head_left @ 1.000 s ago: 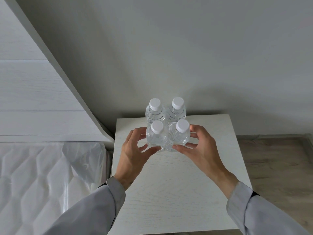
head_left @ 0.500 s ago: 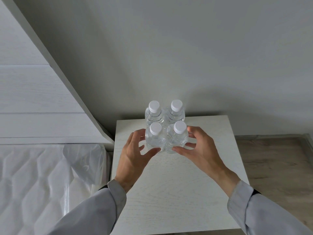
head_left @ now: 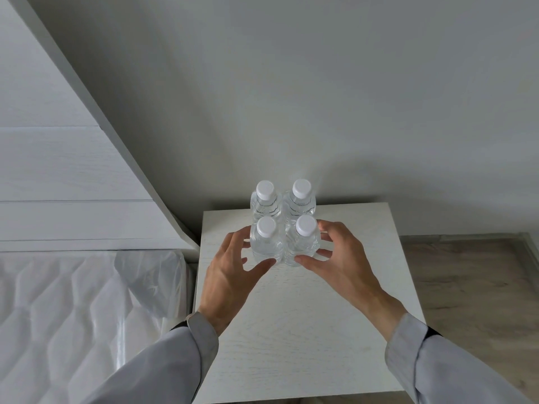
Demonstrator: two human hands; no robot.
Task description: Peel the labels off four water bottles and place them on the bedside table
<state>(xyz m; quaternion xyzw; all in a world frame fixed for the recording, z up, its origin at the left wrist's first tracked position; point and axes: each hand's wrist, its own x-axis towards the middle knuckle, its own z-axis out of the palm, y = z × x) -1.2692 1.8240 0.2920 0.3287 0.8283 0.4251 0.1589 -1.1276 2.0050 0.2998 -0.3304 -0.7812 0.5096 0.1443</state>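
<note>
The left hand (head_left: 230,275) reaches in from the lower left with its fingers spread and curved, the thumb tip lying against the lower front of the near-left bottle (head_left: 266,243) and the other fingertips around that bottle's left side; whether they press on the plastic or only rest near it cannot be told. The right hand (head_left: 339,259) mirrors it from the lower right, also spread and cupped, its thumb tip at the lower front of the near-right bottle (head_left: 303,242) and its fingers curled around the right side of that bottle. Between the two hands stand four clear water bottles with white caps, upright and packed in a tight square, touching one another. None of them shows a label. The near pair sits directly inside the cup formed by the hands, while the far-left bottle (head_left: 264,201) and far-right bottle (head_left: 301,199) stand just behind, beyond the fingertips. The cluster stands on the white bedside table (head_left: 291,330), toward its back edge and near the grey wall (head_left: 320,97). Both forearms wear light grey sleeves (head_left: 175,360). To the left of the table lies a quilted mattress (head_left: 58,316) wrapped in clear plastic, below a white panelled headboard (head_left: 58,170), and to the right a wood-look floor (head_left: 466,287) shows.
</note>
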